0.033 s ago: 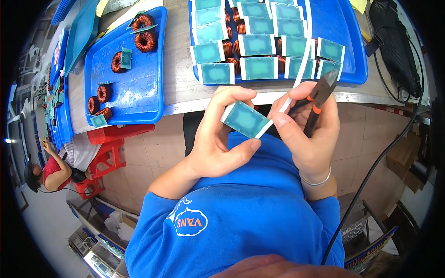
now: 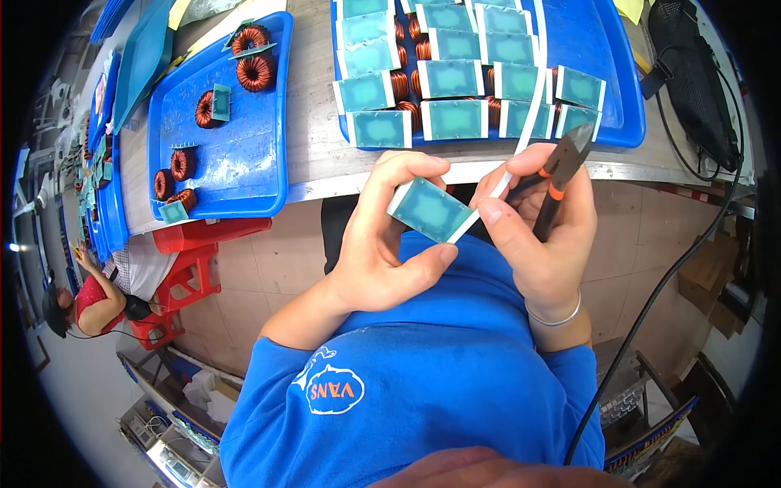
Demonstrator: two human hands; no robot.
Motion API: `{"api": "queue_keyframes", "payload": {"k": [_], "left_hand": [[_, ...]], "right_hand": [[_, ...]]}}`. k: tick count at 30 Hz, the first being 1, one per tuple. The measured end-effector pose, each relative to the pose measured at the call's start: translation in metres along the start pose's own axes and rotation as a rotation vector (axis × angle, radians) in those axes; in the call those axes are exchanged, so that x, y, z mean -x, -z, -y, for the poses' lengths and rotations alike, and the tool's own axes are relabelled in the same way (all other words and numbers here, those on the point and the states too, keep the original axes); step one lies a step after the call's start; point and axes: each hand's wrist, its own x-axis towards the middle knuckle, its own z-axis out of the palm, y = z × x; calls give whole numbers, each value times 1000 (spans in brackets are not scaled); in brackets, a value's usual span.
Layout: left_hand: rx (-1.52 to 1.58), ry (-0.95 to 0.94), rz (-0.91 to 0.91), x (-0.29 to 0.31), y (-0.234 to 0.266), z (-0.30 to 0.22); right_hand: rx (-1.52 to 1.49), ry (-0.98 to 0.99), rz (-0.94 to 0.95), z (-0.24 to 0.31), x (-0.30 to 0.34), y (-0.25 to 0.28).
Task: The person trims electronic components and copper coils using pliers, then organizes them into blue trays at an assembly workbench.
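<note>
Table (image 2: 316, 98): ahead of us, carries both trays.
Right tray (image 2: 590, 41): rows of green boards (image 2: 454, 119), copper coils (image 2: 399, 85) among them.
Left tray (image 2: 244, 159): a few coil pieces (image 2: 183, 164).
Left grip (image 2: 373, 264): part-closed, thumb and fingers around the held board (image 2: 431, 210).
Right grip (image 2: 553, 264): thumb and forefinger pinch the white strip (image 2: 533, 110); other fingers wrap the cutters (image 2: 565, 159).
Cutters: nose up, clear of the held board.
Held board: over our lap, off the table edge, tilted. Likely light, stiff, smooth, somewhat fragile; we'd hold by edges. Underside hidden.
White strip: looks thin, bendy; reaches the held board's right edge.
</note>
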Motion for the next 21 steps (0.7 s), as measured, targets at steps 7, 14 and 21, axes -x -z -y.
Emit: {"api": "queue_keyframes", "payload": {"k": [7, 14, 21], "left_hand": [[20, -47, 15, 0, 1, 2], [28, -41, 0, 0, 0, 4], [18, -189, -50, -2, 13, 0]], "right_hand": [[3, -15, 0, -3, -1, 3], [7, -6, -13, -6, -1, 2], [229, 30, -120, -5, -1, 7]]}}
